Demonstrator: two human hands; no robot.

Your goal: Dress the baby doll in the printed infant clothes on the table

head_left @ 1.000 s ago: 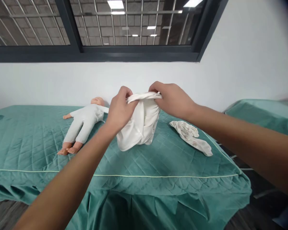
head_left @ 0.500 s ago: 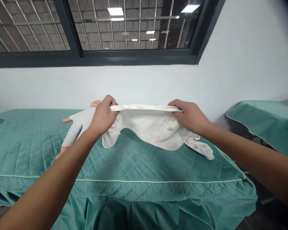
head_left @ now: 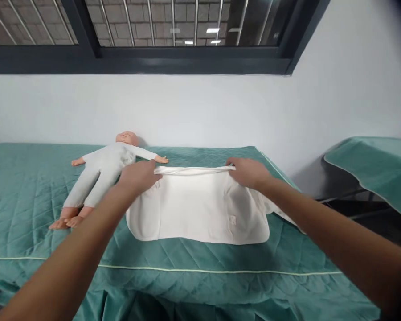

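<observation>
A white baby garment (head_left: 194, 205) is spread over the green quilted bed, its upper edge stretched straight between my two hands. My left hand (head_left: 141, 177) is closed on the left end of that edge. At the right end, my right hand (head_left: 249, 173) pinches the same folded edge. One sleeve pokes out to the right beneath my right forearm. Left of the garment, a baby doll (head_left: 103, 167) in a white cloth body lies on its back, arms spread; my left forearm passes close to its legs.
The green quilted bed cover (head_left: 26, 191) has a pale piping line along its front edge. Behind it rises a white wall (head_left: 194, 111) below a dark window frame (head_left: 194, 60). Another green-covered surface (head_left: 381, 174) stands at the right.
Both hands have come down and toward me with the garment, whose lower part now lies flatter on the bed. The view has tilted downward, and more of the doll shows.
</observation>
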